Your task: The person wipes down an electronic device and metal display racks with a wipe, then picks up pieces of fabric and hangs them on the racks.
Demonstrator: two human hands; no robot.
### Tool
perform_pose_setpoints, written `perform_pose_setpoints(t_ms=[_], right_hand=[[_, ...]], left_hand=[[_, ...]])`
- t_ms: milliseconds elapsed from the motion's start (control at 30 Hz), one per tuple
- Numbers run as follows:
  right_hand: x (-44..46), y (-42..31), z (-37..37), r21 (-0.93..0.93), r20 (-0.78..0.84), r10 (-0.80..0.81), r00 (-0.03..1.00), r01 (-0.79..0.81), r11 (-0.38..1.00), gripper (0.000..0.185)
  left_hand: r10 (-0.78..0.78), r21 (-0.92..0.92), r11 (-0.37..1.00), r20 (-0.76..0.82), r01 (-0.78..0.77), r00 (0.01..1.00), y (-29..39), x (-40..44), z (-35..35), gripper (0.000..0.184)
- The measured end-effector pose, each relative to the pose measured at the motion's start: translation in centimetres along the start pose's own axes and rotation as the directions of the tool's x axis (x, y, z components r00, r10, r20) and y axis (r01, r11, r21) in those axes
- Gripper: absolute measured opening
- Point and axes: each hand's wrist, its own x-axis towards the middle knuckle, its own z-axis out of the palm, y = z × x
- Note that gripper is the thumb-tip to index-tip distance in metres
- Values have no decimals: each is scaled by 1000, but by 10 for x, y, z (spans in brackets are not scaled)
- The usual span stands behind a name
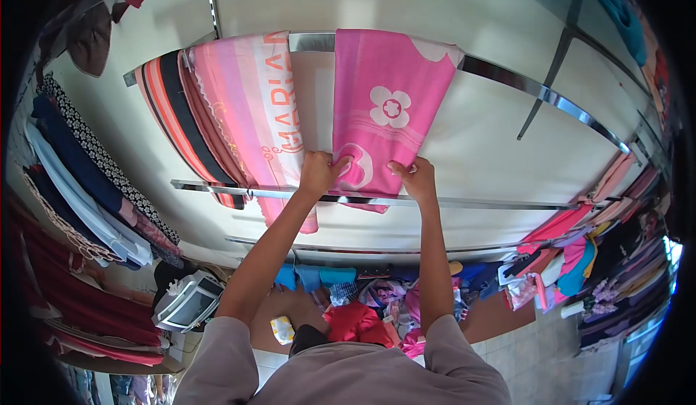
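A folded pink cloth (377,126) with white flower shapes drapes over the upper metal rail (312,42). My left hand (317,175) grips its lower left edge, thumb on the front. On the lower right edge, my right hand (416,179) pinches the same cloth between thumb and fingers. The cloth's bottom hangs behind the lower rail (464,203). Left of it hang a pink and white cloth with lettering (285,108), a brown cloth (210,118) and a striped orange and black cloth (170,115).
Several folded fabrics hang on the left (109,166) and the right (627,267). Below, a mixed pile of clothes (362,321) lies near my body. An old monitor (190,301) stands at lower left, and a dark metal bracket (554,64) juts out at upper right.
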Motion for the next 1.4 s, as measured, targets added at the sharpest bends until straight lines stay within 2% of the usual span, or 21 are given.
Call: perform_pose_setpoints(t_ms=[33, 133, 233, 267, 367, 400, 500, 600, 633, 667, 767, 867, 967, 1067, 1167, 1267, 1367, 1400], right_hand=[[2, 8, 0, -43, 6, 15, 1000, -15, 999, 36], [2, 23, -2, -137, 15, 30, 999, -28, 990, 40], [-12, 16, -5, -133, -4, 9, 1000, -10, 991, 37], [-14, 7, -8, -120, -15, -5, 1000, 3, 993, 35], [-19, -31, -15, 179, -180, -111, 977, 144, 973, 31], [-12, -31, -21, 70, -233, -84, 969, 103, 992, 36], [2, -76, -38, 223, -432, -120, 894, 235, 946, 44], [17, -135, -47, 65, -594, -313, 741, 432, 899, 50], [22, -154, -45, -243, -616, -516, 595, 479, 843, 51], [26, -172, -41, -530, -560, -705, 436, 465, 709, 51], [33, -218, -34, -824, -156, -862, 483, 418, 383, 51], [59, -224, 5, -799, -53, -852, 521, 489, 349, 47], [75, -233, 28, -751, -29, -872, 489, 564, 342, 39], [82, -238, 45, -729, -14, -847, 531, 575, 373, 33], [83, -245, 56, -725, 23, -857, 515, 599, 340, 32], [80, -245, 57, -723, 27, -852, 522, 599, 344, 36], [77, -237, 47, -644, 67, -872, 484, 689, 333, 47], [72, -235, 42, -662, 63, -865, 497, 670, 336, 51]], left_hand=[[-4, 23, 1000, -5, 4, 1000, -1, 0, 3, 54], [81, 242, 967, 10, -81, 997, -1, -12, 11, 56], [-34, 137, 990, 96, 20, 995, 2, -17, 8, 55], [-25, 139, 990, 104, 10, 994, 1, -16, 7, 48], [59, -136, 989, 17, -56, 998, 33, -11, -25, 38], [-6, -321, 947, 83, 32, 997, 29, -3, -23, 33], [-2, -532, 842, -171, -91, 985, 72, 21, -54, 29], [-25, -525, 834, -344, -170, 939, 95, 50, -75, 26], [-35, -518, 837, -376, -179, 926, 95, 61, -79, 25], [-41, -509, 840, -409, -190, 911, 94, 65, -82, 24], [-68, -486, 861, -400, -149, 914, 89, 63, -89, 23], [-110, -494, 861, -411, -120, 905, 81, 48, -92, 23], [-166, -483, 874, -383, -44, 909, 80, 43, -101, 24], [-107, -396, 914, -444, -87, 890, 66, 44, -102, 26], [-156, -342, 940, -386, 16, 909, 69, 35, -104, 30], [-140, -470, 878, -436, -92, 889, 48, 33, -63, 36], [-136, -311, 950, -293, 40, 946, 42, 9, -42, 42], [-124, -234, 969, -200, 76, 972, 31, -1, -33, 49]])
